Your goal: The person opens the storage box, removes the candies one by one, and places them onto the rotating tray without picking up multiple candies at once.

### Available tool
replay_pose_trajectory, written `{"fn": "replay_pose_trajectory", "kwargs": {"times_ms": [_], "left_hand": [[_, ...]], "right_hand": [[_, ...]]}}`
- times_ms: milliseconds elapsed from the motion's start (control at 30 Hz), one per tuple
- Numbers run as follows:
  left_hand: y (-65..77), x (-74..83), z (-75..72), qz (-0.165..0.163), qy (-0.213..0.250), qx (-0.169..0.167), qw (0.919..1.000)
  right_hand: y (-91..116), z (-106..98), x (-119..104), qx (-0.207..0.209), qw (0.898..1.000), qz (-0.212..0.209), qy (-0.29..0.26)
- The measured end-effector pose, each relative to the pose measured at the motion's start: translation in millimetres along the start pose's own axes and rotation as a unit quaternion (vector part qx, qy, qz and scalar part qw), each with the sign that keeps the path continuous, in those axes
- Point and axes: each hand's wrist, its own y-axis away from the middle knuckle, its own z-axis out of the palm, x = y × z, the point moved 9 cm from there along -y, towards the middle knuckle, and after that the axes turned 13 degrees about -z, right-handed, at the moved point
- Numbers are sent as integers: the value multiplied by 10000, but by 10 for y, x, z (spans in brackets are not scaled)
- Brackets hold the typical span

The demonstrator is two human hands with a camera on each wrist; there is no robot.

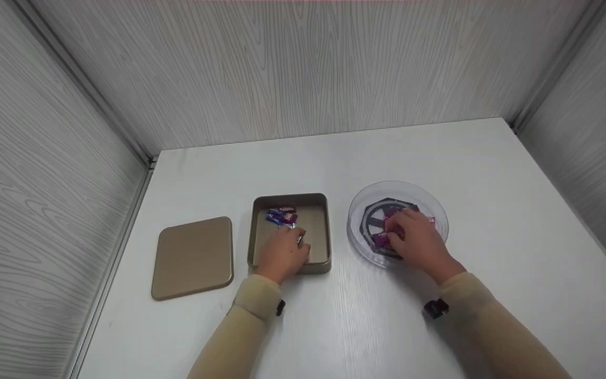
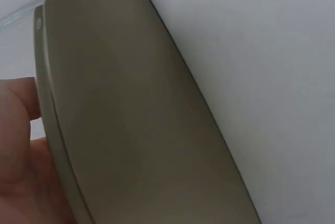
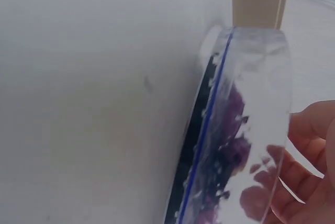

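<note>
In the head view, my left hand (image 1: 284,255) reaches over the near wall into a square bronze tin (image 1: 328,231). Its curled fingers pinch a small silvery wrapped candy (image 1: 300,239), mostly covered by the hand. Just beyond the fingertips lie several blue and purple wrapped candies (image 1: 282,217). My right hand (image 1: 417,239) is inside a round clear plastic dish (image 1: 358,252), fingers and thumb curled around a purple wrapped candy (image 1: 382,240). The right wrist view shows the fingers (image 3: 256,200) through the dish wall, close to purple candies (image 3: 235,153).
A flat bronze lid (image 1: 192,258) lies on the white table (image 1: 334,326) left of the tin. Under the clear dish's contents shows a dark hexagonal pattern (image 1: 369,223). Pale wood-grain panels (image 1: 303,68) enclose the table at the back and both sides.
</note>
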Motion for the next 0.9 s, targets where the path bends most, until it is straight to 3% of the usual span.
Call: {"fn": "replay_pose_trajectory", "kwargs": {"times_ms": [267, 567, 900], "left_hand": [[-68, -4, 43, -244, -442, -318, 9982], [-182, 55, 86, -164, -707, -292, 9969], [-134, 49, 158, -187, 301, -757, 9965]], "right_hand": [[10, 11, -142, -79, 9998, -81, -162], [46, 46, -163, -133, 9992, 52, -370], [39, 74, -230, -125, 9984, -28, -547]]}}
